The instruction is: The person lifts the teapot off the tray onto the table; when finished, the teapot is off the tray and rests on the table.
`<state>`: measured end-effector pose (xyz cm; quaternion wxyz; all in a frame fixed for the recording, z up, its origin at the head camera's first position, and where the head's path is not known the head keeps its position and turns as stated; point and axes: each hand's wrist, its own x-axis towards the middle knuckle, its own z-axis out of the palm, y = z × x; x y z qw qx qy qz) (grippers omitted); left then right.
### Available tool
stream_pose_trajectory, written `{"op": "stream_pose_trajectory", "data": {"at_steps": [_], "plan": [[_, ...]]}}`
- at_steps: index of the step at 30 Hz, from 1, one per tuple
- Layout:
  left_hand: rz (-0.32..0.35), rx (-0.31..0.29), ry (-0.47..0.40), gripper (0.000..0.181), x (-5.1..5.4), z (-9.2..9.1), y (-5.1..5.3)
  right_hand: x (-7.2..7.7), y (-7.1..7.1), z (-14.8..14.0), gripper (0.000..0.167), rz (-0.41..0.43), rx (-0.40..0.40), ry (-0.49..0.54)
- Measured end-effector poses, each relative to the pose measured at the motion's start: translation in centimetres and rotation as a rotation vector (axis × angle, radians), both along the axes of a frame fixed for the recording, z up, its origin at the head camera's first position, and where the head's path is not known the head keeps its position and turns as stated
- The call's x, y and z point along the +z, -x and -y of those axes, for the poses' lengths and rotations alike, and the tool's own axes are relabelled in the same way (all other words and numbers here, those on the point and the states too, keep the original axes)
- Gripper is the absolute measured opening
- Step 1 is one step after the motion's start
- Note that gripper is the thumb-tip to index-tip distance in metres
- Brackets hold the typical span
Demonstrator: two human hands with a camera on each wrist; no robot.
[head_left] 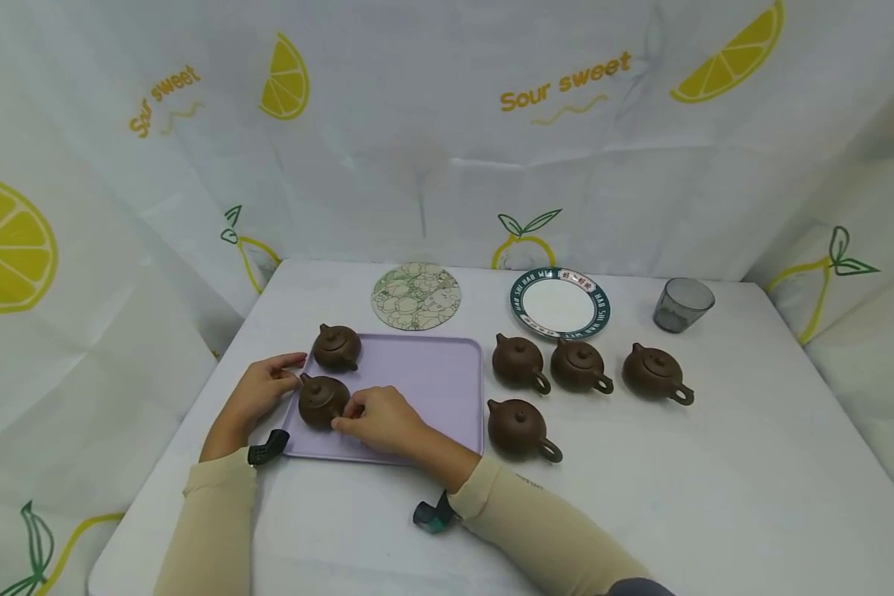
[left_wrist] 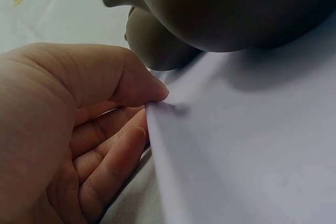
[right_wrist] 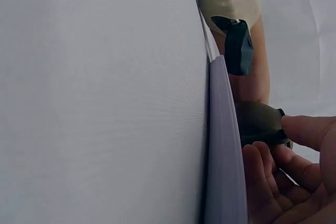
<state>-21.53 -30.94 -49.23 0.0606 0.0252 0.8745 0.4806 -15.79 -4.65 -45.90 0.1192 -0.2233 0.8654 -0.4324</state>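
Note:
My left hand [head_left: 257, 396] is at the left edge of a lilac tray [head_left: 425, 385]. In the left wrist view its thumb lies on the tray's rim [left_wrist: 157, 150], the other fingers outside and below it, pinching the edge. My right hand [head_left: 387, 422] pinches the handle side of a brown teapot [head_left: 324, 401] at the tray's front left; the handle is hidden by the fingers. This teapot's spout points left, towards my left hand. Whether its base touches the tray, I cannot tell. Just behind it a second brown teapot [head_left: 337, 348] sits in the tray's back left corner.
Right of the tray stand more brown teapots: one in front [head_left: 517, 429], a row of three behind, its rightmost [head_left: 654, 372] set apart. Farther back are a round patterned mat [head_left: 417, 296], a green-rimmed plate [head_left: 602, 310] and a grey glass [head_left: 681, 306]. A printed cloth hangs behind the table.

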Motion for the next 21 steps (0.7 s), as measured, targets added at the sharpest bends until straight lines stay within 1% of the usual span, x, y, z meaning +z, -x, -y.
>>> {"op": "stream_pose_trajectory", "data": {"at_steps": [4,8,13,17,21], "plan": [[0.007,0.011,0.016,0.052,0.1,0.0,0.1,0.1,-0.1,-0.1,0.015,-0.070,0.021,0.024],[0.008,0.007,0.010,0.052,0.1,0.0,0.2,0.1,-0.2,-0.3,0.015,-0.107,0.030,0.015],[-0.002,-0.005,-0.009,0.053,-0.1,0.1,0.1,-0.1,-0.7,-1.1,0.011,-0.152,0.010,-0.022],[-0.010,-0.004,-0.007,0.054,-0.2,0.2,0.0,-0.2,-1.2,-2.3,0.011,-0.177,-0.008,-0.020],[0.003,0.002,0.000,0.054,-0.2,0.0,0.1,-0.1,-1.4,-3.7,0.010,-0.202,-0.020,-0.015]]}}
